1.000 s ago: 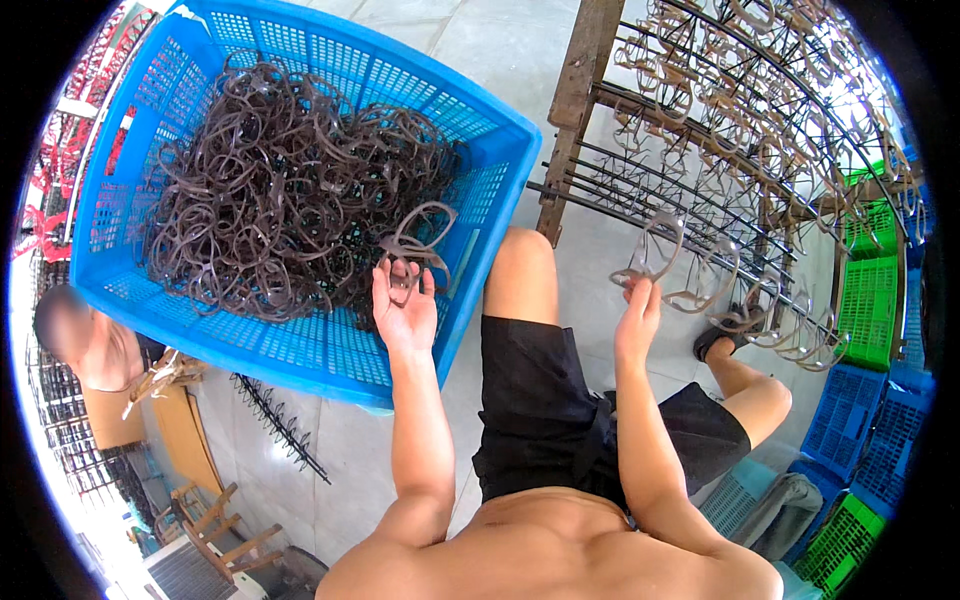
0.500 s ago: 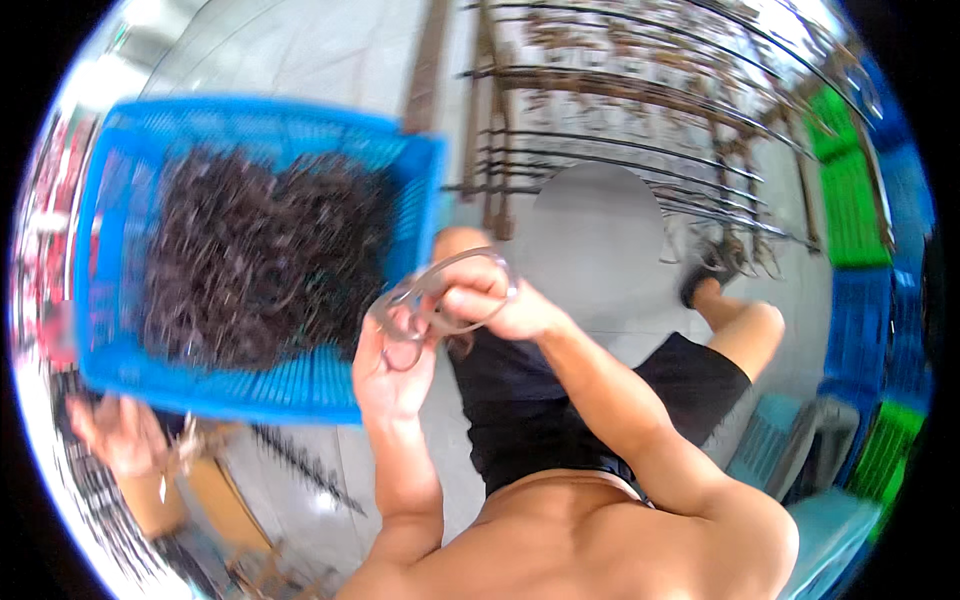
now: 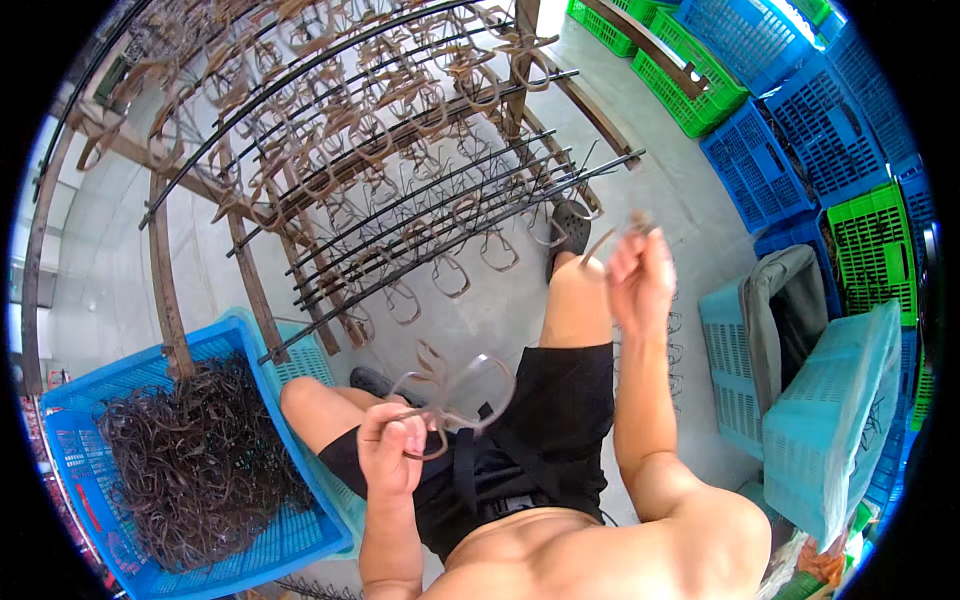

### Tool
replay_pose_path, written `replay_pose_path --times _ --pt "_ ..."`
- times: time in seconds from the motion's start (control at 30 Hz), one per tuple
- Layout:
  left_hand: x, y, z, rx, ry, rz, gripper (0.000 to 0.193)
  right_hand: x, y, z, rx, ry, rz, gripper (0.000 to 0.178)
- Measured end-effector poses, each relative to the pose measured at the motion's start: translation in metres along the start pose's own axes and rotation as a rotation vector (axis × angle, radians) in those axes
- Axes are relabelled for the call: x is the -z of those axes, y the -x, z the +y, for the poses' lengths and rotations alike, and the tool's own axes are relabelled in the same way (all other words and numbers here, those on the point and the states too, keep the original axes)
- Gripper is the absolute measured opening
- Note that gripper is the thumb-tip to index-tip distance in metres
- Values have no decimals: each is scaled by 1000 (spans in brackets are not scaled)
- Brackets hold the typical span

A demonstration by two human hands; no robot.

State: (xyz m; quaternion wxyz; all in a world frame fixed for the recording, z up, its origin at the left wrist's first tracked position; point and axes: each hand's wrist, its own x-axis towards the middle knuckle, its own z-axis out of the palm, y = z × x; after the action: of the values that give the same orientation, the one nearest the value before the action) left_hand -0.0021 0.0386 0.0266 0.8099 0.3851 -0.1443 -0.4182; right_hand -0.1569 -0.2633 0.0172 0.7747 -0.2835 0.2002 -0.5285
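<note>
My left hand is closed on a translucent grey eyeglass frame, pinched near its left rim and held up over my lap. Raised at the right, my right hand is closed, with a thin curved brownish piece at its fingers. Motion blur hides that piece's exact shape. A rack stands ahead of me, its dark rods hung with several rows of eyeglass frames. Left of my legs, a blue basket holds a tangled heap of dark thin frame-like pieces.
Blue crates and green crates are stacked along the right. Nearer on that side stand pale teal baskets, one with a grey cloth over its rim. My knees lie below the rack's lowest rods.
My view has swung right, bringing the rack to the centre. My hands, together beside the basket before, are now apart, the right one raised toward the rack's right end.
</note>
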Motion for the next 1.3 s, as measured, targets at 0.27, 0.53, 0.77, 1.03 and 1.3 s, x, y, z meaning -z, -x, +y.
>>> replay_pose_path --times 0.27,0.53,0.77,1.03,1.3 --pt "-39 -13 -47 323 -144 86 17 51 -108 1 284 479 190 35" --pt "-42 -19 -59 306 -97 223 14 35 -126 27 54 318 206 16" --pt "-42 -17 -58 278 -107 245 14 22 -123 28 23 295 244 14" --pt "-38 -15 -57 273 -38 222 18 12 -117 27 14 325 271 15" --pt "-35 -16 -58 305 -37 238 17 19 -110 42 153 607 185 19"
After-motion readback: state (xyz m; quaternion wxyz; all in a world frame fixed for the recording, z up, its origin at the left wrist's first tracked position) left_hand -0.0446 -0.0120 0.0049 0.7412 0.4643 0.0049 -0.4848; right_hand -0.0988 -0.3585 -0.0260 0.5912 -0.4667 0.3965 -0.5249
